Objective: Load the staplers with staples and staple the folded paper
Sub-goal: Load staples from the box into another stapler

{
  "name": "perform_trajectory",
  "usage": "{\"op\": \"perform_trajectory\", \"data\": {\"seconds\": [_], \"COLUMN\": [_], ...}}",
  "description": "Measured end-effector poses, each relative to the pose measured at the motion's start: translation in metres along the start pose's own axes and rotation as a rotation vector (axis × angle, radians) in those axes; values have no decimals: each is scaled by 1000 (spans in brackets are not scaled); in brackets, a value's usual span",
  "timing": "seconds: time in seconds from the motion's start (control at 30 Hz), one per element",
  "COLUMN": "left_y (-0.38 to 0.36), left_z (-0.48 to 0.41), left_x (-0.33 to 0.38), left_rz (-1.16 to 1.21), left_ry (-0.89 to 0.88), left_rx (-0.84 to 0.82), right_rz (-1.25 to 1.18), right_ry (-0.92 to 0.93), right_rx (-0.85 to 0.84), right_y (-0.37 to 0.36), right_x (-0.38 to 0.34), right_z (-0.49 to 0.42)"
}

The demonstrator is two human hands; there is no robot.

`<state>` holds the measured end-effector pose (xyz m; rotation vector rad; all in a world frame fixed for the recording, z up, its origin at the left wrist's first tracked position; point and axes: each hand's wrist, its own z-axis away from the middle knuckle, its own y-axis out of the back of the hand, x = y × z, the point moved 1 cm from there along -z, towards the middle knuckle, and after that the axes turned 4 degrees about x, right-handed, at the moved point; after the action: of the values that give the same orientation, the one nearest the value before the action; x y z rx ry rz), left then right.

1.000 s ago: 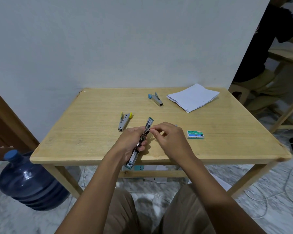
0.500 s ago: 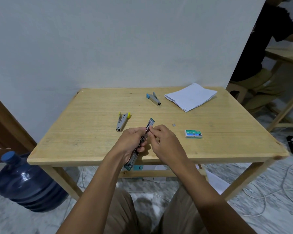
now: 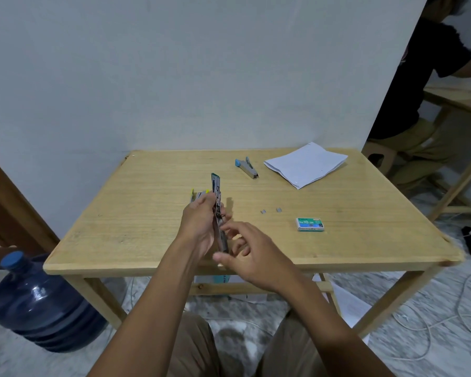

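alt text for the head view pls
A person's left hand holds an opened teal stapler over a wooden table, the right hand open beside it. A blue stapler, folded paper and staple box lie beyond.

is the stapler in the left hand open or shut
Open. The teal stapler in the left hand is swung out into one long straight strip, far longer than the closed blue stapler on the table.

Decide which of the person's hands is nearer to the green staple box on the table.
The right hand. It is open just left of and nearer the viewer than the staple box. The left hand, gripping the opened stapler, is farther left.
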<state>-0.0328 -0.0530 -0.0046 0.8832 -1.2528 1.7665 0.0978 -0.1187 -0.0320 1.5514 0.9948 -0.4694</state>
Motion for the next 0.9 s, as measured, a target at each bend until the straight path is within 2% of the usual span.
{"op": "perform_trajectory", "data": {"seconds": [0.1,0.23,0.3,0.4,0.5,0.63,0.77,0.9], "left_y": [-6,0,8,14,12,11,11,9], "left_z": [2,-6,-7,1,12,17,22,25], "left_x": [2,1,3,5,4,3,3,4], "left_rz": [85,127,50,-85,-93,-77,-63,-57], "left_ry": [2,3,35,115,160,190,214,221], "left_rx": [0,12,-26,-218,-363,-415,-459,-498], "right_rz": [52,80,26,-89,-245,-440,-803,-1040], "right_ry": [55,276,275,156,-30,-235,-331,-387], "right_rx": [20,256,355,429,424,346,172,213], "right_y": [-3,1,11,25,31,32,29,30], "right_x": [-1,1,3,1,-4,-2,-2,-10], "right_z": [-1,-2,-4,-12,-20,-26,-30,-32]}}
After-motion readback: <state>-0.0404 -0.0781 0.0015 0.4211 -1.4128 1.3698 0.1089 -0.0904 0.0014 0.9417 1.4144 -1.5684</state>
